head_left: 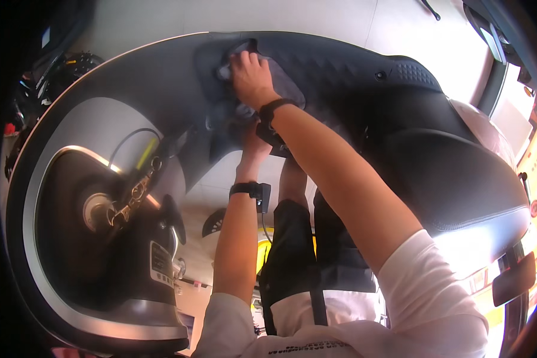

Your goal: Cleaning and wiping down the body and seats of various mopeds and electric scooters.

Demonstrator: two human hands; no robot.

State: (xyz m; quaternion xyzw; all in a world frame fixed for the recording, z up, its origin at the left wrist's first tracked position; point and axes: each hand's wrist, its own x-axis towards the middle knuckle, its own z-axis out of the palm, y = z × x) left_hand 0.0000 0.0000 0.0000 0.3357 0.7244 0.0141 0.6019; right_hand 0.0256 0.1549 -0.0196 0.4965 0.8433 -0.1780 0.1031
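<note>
Right hand [250, 76], partly curled, is placed against what seems a grey cloth [287, 85] near the far edge of the dark scooter [155, 77]; left hand [256, 143] mostly hidden. Both grips, and progress, cannot be told.

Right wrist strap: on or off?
On: the black strap wraps round the right wrist, just behind the right hand.
</note>
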